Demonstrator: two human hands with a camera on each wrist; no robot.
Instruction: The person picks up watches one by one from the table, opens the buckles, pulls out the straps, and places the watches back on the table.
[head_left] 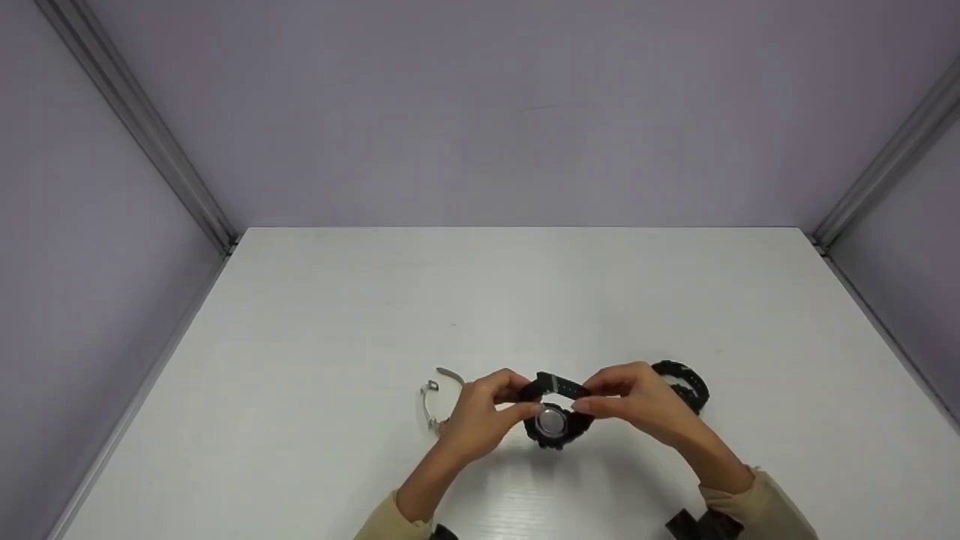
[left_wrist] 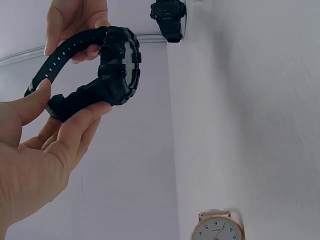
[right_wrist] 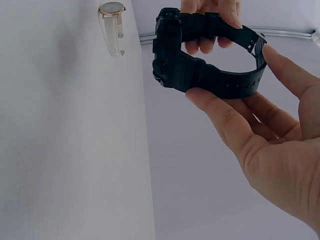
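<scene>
A: Hands point(head_left: 480, 420) point(head_left: 637, 409) met above the white table point(head_left: 300, 420) in the head view, both pinching a chunky black plastic digital watch point(head_left: 553, 420); fastening its strap looked in hand.

B: Left-wrist view?

A: Strap ends apart; the next move probably called for threading the buckle.

B: Right-wrist?

A: Black ribbed strap, thick bezel, held off the table.

My left hand point(head_left: 480, 416) and right hand point(head_left: 634, 401) meet near centre, fingers curled, pinching, wrists angled inward.
</scene>
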